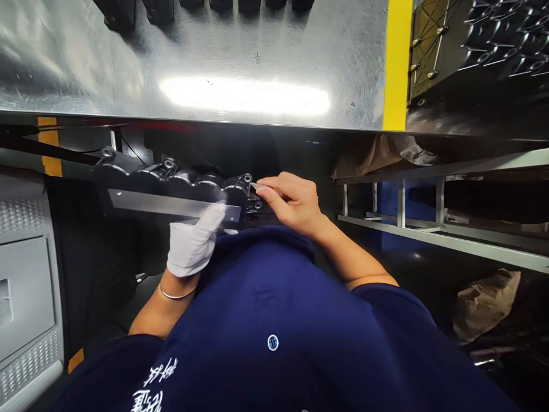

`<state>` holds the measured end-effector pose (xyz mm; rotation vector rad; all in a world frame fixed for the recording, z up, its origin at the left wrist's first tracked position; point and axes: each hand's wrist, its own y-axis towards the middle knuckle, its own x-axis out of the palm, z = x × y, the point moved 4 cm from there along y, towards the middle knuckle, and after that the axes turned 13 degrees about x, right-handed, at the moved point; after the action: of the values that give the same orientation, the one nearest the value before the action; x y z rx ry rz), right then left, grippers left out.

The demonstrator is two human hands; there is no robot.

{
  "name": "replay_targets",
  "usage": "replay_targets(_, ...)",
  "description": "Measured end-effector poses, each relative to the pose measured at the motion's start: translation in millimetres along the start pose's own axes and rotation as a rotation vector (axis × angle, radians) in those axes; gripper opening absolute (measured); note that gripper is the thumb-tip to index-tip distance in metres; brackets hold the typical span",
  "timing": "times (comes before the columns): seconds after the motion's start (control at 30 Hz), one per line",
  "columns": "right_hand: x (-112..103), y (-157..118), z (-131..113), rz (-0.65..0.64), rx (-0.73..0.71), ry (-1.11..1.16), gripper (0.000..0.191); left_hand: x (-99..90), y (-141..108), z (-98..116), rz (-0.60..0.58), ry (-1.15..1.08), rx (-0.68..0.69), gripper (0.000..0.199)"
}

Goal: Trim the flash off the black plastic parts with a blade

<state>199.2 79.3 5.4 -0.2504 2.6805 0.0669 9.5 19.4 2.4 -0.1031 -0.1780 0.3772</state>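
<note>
My left hand point(193, 243), in a white glove, is closed on a long black plastic part point(189, 182) with a scalloped edge and round screw bosses. Its thumb lies over a pale flat strip point(150, 202) along the part's face. The part is held in the air in front of my body, tilted slightly down to the right. Bare and closed in a pinch, my right hand point(295, 203) grips a small, thin, pointed blade point(255, 186). The blade's tip is at the boss on the part's right end; whether it touches cannot be made out.
A shiny metal table point(257, 57) spans the far side, with several black parts point(158, 10) along its back. Yellow tape point(397, 66) marks its right side, beside stacked black parts point(501, 37). At right stands a metal rack point(429, 232); a grey cabinet point(26, 280) is at left.
</note>
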Motion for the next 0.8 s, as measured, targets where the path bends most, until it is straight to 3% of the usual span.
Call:
replay_targets(0.07, -6, 0, 2, 0.19, -0.005, -0.039, 0.026, 4.3, -3, -6, 0.01, -0.095, -0.11, 0.018)
replay_targets(0.13, -9, 1, 4, 0.235, -0.013, -0.03, 0.024, 8.5, -4, -11, 0.015, -0.148, -0.209, 0.025)
replay_targets(0.23, -6, 0, 1, 0.029, -0.121, -0.072, 0.021, 9.6, -4, -14, 0.03, -0.124, -0.269, 0.036)
replay_targets(0.33, -3, -2, -1, -0.123, -0.18, -0.195, 0.03, 7.9, -3, -16, 0.02, -0.102, -0.278, 0.044)
replay_targets(0.67, 1, -8, -2, -0.114, -0.104, -0.484, 0.05, 15.4, -5, -6, -0.001, -0.056, -0.307, 0.033)
replay_targets(0.8, -1, -5, -1, -0.291, -0.011, -0.513, 0.05, 15.8, -7, -2, 0.025, 0.05, -0.382, 0.015)
